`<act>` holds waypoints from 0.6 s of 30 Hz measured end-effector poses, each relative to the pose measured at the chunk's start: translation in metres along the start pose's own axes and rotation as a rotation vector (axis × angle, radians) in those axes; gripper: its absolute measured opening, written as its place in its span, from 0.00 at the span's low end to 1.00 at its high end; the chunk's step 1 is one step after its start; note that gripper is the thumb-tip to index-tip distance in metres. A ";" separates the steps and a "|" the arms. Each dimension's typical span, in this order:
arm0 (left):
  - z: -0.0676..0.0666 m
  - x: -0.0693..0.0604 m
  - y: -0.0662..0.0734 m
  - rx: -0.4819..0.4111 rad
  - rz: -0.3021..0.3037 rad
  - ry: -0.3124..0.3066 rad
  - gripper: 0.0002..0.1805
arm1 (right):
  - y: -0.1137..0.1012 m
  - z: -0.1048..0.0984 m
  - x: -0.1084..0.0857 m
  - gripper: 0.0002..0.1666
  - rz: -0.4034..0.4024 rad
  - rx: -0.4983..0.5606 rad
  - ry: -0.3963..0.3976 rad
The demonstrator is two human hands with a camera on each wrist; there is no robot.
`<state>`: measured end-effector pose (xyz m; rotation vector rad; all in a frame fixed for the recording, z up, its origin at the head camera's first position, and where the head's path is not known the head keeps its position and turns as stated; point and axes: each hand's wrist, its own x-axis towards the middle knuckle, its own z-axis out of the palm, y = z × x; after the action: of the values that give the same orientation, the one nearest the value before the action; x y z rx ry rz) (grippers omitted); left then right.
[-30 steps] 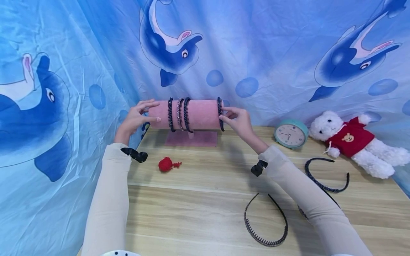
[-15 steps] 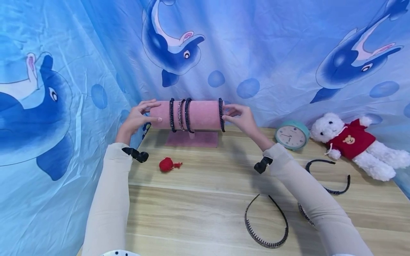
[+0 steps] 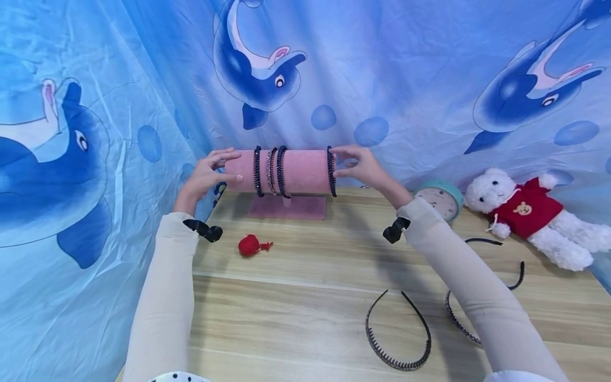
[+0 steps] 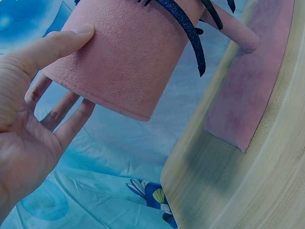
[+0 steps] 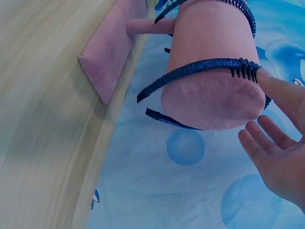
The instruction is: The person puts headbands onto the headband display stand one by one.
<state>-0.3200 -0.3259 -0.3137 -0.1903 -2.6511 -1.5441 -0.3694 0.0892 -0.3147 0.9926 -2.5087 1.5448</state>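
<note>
A pink padded headband stand (image 3: 307, 170) lies crosswise on its post at the back of the table. My left hand (image 3: 202, 178) grips the stand's left end, thumb on the front and fingers round the end, as the left wrist view (image 4: 33, 109) shows. Several toothed headbands hang over the roll. A dark blue headband (image 5: 195, 69) sits at the right end, its two tips pointing down. My right hand (image 3: 364, 167) is beside it; one digit touches the band's toothed part, while other fingers (image 5: 259, 143) stand apart from the roll.
A red yarn ball (image 3: 249, 245) lies before the stand's base (image 3: 305, 208). Loose headbands (image 3: 398, 366) lie at the front right, some partly behind my right forearm. A green clock (image 3: 446, 201) and a white plush bear (image 3: 525, 209) stand and lie at the right. Dolphin curtains hang behind.
My right hand has shifted slightly up and right, its fingers spreading wider by the end headband. The forearm now covers more of the clock and loose headbands. My left hand keeps its hold.
</note>
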 end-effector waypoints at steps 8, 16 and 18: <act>0.002 0.000 0.001 -0.010 0.004 -0.001 0.38 | 0.002 -0.003 0.004 0.33 -0.023 -0.056 -0.043; 0.002 -0.002 0.004 -0.004 0.009 -0.001 0.38 | 0.008 -0.003 0.002 0.35 -0.081 -0.115 -0.025; 0.002 -0.002 0.004 -0.008 0.010 0.000 0.38 | 0.010 -0.002 0.002 0.36 -0.097 -0.127 -0.020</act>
<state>-0.3171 -0.3227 -0.3114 -0.2027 -2.6398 -1.5526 -0.3771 0.0929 -0.3205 1.0983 -2.4945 1.3375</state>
